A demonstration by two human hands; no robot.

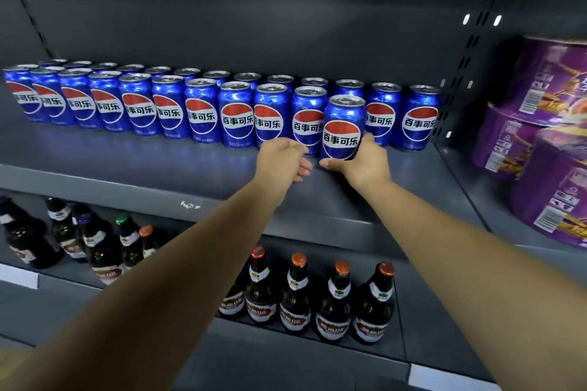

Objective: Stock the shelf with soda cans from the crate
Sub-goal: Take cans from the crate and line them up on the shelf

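Blue soda cans [203, 108] with a red, white and blue logo stand in rows along the back of the dark grey shelf [127, 165]. My right hand [363, 162] grips one more blue can [343, 127] low on its right side, thumb under its base, in front of the row. The can stands upright at the shelf surface, in the gap of the front row. My left hand [286, 160] hovers just left of that can, fingers relaxed and holding nothing. The crate is out of view.
Purple round tubs [546, 124] are stacked on the shelf section to the right, past a slotted upright. Brown glass bottles [336, 301] stand on the lower shelf beneath my arms. The shelf in front of the can rows is bare.
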